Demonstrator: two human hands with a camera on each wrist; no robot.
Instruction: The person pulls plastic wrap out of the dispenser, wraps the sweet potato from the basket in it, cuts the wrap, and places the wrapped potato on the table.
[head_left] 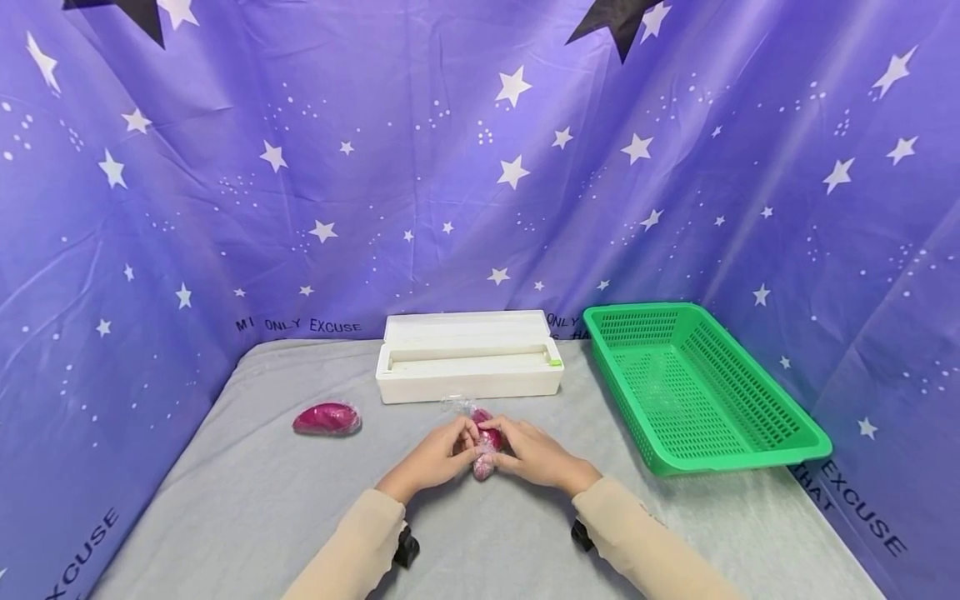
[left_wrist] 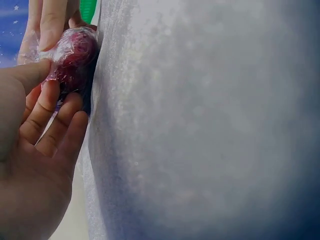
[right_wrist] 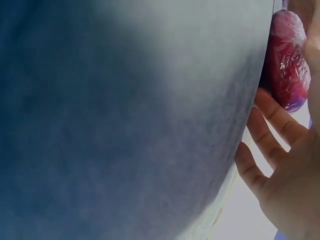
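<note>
Between both hands, on the grey cloth, lies a magenta sweet potato wrapped in clear cling film, pointing away from the person. My left hand pinches the film at its left side with thumb and curled fingers. From the right, my right hand holds the sweet potato, thumb and forefinger on the film. The left wrist view shows the shiny, creased film over the sweet potato; in the right wrist view the wrapped sweet potato sits beside spread lower fingers. Loose film sticks out beyond its far end.
A second film-wrapped magenta sweet potato lies to the left. Behind the hands stands a long white box with its lid raised and a green tab at its right end. A green perforated basket is at the right. Starry purple curtain surrounds the table.
</note>
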